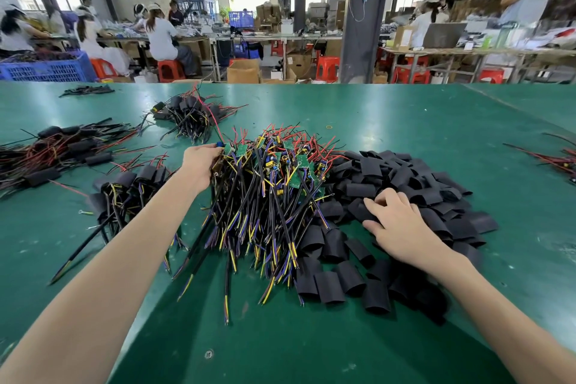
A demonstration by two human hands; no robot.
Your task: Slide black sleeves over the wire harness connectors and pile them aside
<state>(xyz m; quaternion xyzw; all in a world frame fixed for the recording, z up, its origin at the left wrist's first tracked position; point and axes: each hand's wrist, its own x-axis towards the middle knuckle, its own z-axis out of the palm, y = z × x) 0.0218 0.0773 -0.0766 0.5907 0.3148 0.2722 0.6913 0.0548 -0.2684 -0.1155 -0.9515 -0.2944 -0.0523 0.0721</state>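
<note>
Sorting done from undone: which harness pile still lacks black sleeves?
The big centre pile, where the left hand grips: its green boards show bare; the piles to its left wear sleeves.

No text, label, brand or number can be read anywhere. The green circuit boards [294, 179] in the wire pile are too small to show any marking they may carry. The cardboard boxes [243, 72] beyond the table are blurred, and so is the white label [404, 38] on a box on the far bench — nothing on it resolves into letters or digits.
</note>
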